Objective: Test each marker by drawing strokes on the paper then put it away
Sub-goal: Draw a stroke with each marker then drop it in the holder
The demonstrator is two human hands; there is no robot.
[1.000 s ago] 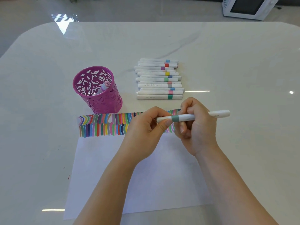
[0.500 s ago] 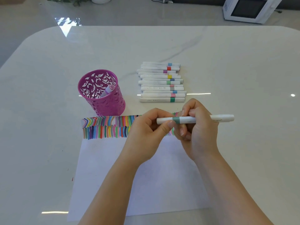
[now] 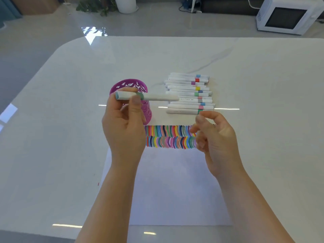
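My left hand (image 3: 122, 127) pinches a white marker with a grey-green band (image 3: 154, 97) between thumb and fingers, holding it level in front of the purple pen cup (image 3: 145, 109). The marker's capped end points left. My right hand (image 3: 215, 139) hovers with loosely curled fingers and holds nothing, just below the row of white markers (image 3: 187, 93) lying on the table. The white paper (image 3: 168, 186) lies under both hands, with two rows of coloured strokes (image 3: 170, 136) along its top edge.
The white glossy table (image 3: 263, 102) has a rounded far left corner. Beyond it on the floor stand a white microwave (image 3: 285, 15) at the right and a potted plant (image 3: 98, 6) with a white pot.
The right hand let go of the marker and opened. The left hand carried the marker up and left, to the pen cup. The camera view tilted upward.
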